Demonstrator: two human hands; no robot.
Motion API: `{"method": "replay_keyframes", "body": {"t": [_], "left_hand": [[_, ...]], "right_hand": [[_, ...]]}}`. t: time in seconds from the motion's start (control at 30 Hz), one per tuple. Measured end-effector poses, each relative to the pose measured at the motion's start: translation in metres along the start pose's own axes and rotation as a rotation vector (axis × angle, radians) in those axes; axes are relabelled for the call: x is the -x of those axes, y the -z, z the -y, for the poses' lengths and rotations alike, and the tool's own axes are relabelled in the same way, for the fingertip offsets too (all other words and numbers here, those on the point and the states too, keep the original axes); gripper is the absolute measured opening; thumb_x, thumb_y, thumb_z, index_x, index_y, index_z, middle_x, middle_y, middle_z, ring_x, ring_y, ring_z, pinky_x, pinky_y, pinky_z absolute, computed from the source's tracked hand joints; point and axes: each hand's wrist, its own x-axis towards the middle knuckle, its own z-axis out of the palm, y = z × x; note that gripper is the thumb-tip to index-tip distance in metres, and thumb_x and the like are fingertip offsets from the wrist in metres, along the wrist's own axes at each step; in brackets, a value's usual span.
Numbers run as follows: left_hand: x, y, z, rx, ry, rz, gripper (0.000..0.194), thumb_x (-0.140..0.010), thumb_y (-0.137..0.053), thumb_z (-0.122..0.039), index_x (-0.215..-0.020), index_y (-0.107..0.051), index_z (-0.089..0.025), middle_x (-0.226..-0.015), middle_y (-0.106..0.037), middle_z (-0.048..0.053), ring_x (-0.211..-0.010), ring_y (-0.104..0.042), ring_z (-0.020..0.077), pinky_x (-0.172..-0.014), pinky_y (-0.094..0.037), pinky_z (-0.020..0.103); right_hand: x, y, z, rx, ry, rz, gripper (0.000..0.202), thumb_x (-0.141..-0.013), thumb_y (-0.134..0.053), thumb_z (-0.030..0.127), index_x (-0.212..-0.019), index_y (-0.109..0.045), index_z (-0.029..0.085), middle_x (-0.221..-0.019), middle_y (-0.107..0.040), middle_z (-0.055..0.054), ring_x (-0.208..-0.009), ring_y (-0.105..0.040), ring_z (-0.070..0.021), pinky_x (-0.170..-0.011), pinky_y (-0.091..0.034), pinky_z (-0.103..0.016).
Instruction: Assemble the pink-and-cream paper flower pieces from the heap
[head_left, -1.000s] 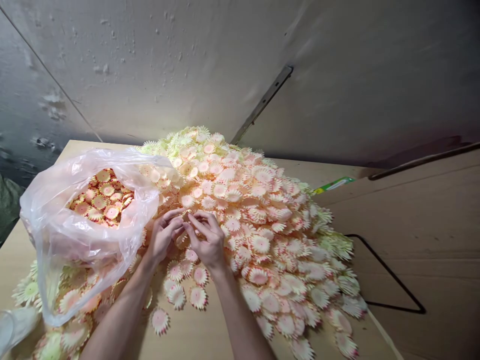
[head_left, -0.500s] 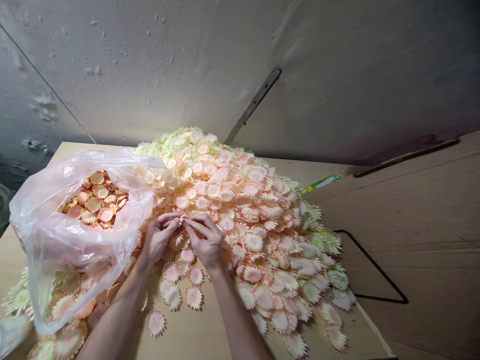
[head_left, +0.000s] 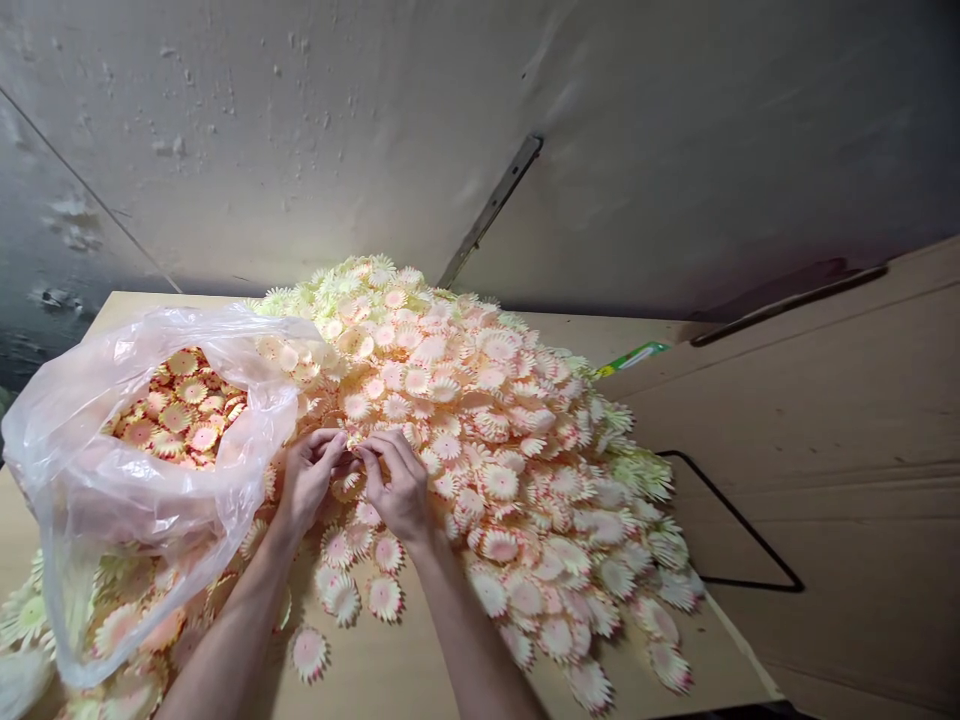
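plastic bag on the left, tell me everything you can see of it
The plastic bag looks thin, whitish and see-through, creased and shiny. Its mouth gapes open, showing many small yellow flowers with pinkish centres and red edges. A loose loop droops over more flowers at its near side. It sits on the table, left of the left hand; whether they touch is unclear.

Left hand (head_left: pixel 306 482) near right hand (head_left: pixel 400 492) over pale flowers (head_left: pixel 501 482), beside a plastic bag (head_left: pixel 161 500)
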Motion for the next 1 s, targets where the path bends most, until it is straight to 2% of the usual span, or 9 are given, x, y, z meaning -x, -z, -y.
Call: {"method": "replay_keyframes", "body": {"t": [0.13, 0.3, 0.47, 0.57, 0.63, 0.73, 0.8, 1.0], "left_hand": [[0.003, -0.005, -0.004, 0.052, 0.031, -0.039, 0.043, -0.063, -0.086, -0.047, -0.077, -0.062, -0.015, -0.059, -0.053, -0.006, -0.054, -0.056, 0.0071, -0.06, -0.055, 0.021], [0.003, -0.005, -0.004, 0.14, 0.045, -0.036, 0.044, -0.061, -0.088, -0.044, -0.078, -0.061, -0.014, -0.066, -0.054, -0.005, -0.052, -0.051, 0.0047, -0.049, -0.044, 0.015], [0.002, -0.004, 0.002, 0.195, 0.07, 0.001, 0.042, -0.06, -0.089, -0.041, -0.078, -0.063, -0.013, -0.06, -0.052, -0.005, -0.048, -0.045, 0.004, -0.045, -0.038, 0.015], [0.002, -0.006, 0.003, 0.189, 0.013, -0.005, 0.038, -0.058, -0.09, -0.035, -0.076, -0.063, -0.014, -0.06, -0.053, -0.005, -0.051, -0.046, 0.0047, -0.047, -0.038, 0.016], [0.003, -0.008, 0.003, 0.196, -0.005, 0.001, 0.035, -0.058, -0.089, -0.031, -0.075, -0.063, -0.014, -0.06, -0.052, -0.005, -0.052, -0.046, 0.0047, -0.049, -0.038, 0.016], [0.005, -0.01, 0.005, 0.238, 0.047, 0.033, 0.033, -0.06, -0.086, -0.031, -0.074, -0.061, -0.014, -0.058, -0.049, -0.006, -0.049, -0.042, 0.0043, -0.048, -0.036, 0.017], [0.006, -0.011, 0.007, 0.252, 0.075, 0.057, 0.034, -0.06, -0.086, -0.033, -0.075, -0.061, -0.014, -0.058, -0.051, -0.005, -0.049, -0.043, 0.005, -0.049, -0.037, 0.018], [0.009, -0.011, 0.008, 0.241, 0.062, 0.058, 0.028, -0.063, -0.083, -0.03, -0.072, -0.062, -0.014, -0.059, -0.057, -0.003, -0.051, -0.05, 0.0061, -0.051, -0.039, 0.018]], "right_hand": [[0.003, -0.004, 0.001, 0.02, 0.057, 0.013, 0.015, -0.097, -0.049, 0.009, -0.103, -0.06, 0.018, -0.093, -0.066, -0.01, -0.088, -0.063, -0.0187, -0.079, -0.058, -0.033], [0.004, -0.006, 0.009, 0.021, 0.205, 0.012, 0.026, -0.095, -0.049, 0.004, -0.115, -0.057, 0.017, -0.097, -0.066, -0.01, -0.095, -0.064, -0.0199, -0.086, -0.058, -0.036], [0.009, 0.001, 0.015, 0.012, 0.265, 0.0, 0.031, -0.092, -0.053, 0.002, -0.121, -0.055, 0.014, -0.097, -0.065, -0.011, -0.1, -0.063, -0.0212, -0.086, -0.058, -0.038], [0.013, 0.006, 0.016, 0.033, 0.281, 0.008, 0.031, -0.094, -0.051, 0.005, -0.123, -0.055, 0.015, -0.096, -0.064, -0.011, -0.1, -0.064, -0.0215, -0.086, -0.059, -0.039], [0.014, 0.007, 0.016, 0.048, 0.276, -0.036, 0.03, -0.095, -0.05, 0.005, -0.122, -0.056, 0.017, -0.094, -0.063, -0.01, -0.096, -0.064, -0.0204, -0.083, -0.06, -0.038], [0.015, 0.007, 0.016, 0.075, 0.278, -0.148, 0.03, -0.093, -0.052, 0.002, -0.119, -0.058, 0.017, -0.09, -0.063, -0.008, -0.088, -0.064, -0.0187, -0.077, -0.06, -0.035], [0.015, 0.006, 0.017, 0.092, 0.294, -0.179, 0.031, -0.092, -0.053, 0.001, -0.119, -0.058, 0.017, -0.089, -0.063, -0.007, -0.087, -0.064, -0.0184, -0.076, -0.061, -0.034], [0.018, 0.006, 0.021, 0.097, 0.367, -0.118, 0.033, -0.093, -0.052, 0.0, -0.123, -0.057, 0.014, -0.09, -0.063, -0.009, -0.093, -0.064, -0.0195, -0.078, -0.06, -0.034]]}}
